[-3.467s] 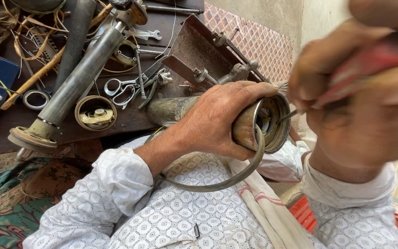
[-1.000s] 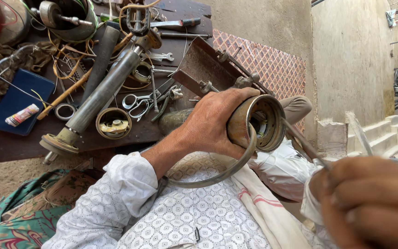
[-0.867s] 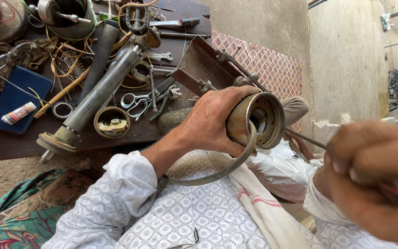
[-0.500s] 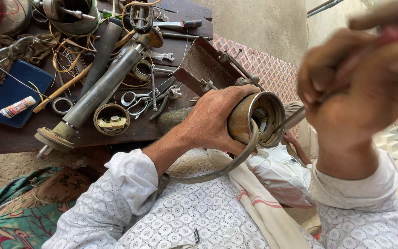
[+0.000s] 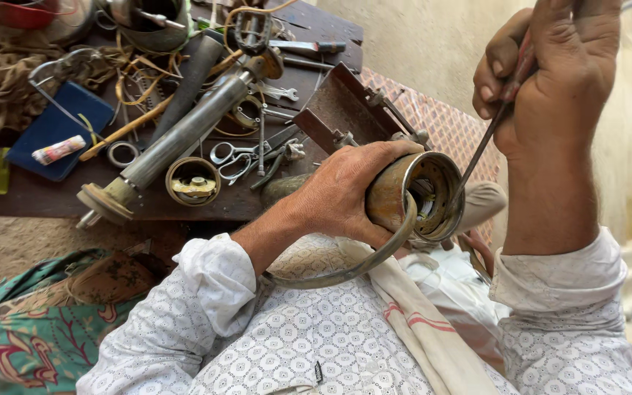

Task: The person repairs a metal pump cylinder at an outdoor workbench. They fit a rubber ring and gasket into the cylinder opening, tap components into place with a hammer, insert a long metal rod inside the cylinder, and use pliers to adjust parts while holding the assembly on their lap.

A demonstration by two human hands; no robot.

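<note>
Head view. My left hand (image 5: 349, 192) wraps the side of a rusty cylindrical metal housing (image 5: 411, 196), holding it over my lap with its open end turned up and towards me; a curved metal band (image 5: 360, 267) loops from below it. My right hand (image 5: 550, 73) is closed on the handle of a thin screwdriver (image 5: 480, 150), whose shaft slants down so the tip sits inside the housing's mouth, at the inner rim. I judge the step in hand to be working at a part within the opening. The next move seems to call for a steady left grip and a fine, controlled turn or pry at the tip. Behind, the dark counter (image 5: 38, 197) carries a long metal tube (image 5: 177, 143), scissors (image 5: 230, 155) and a small round tin (image 5: 192, 181).
</note>
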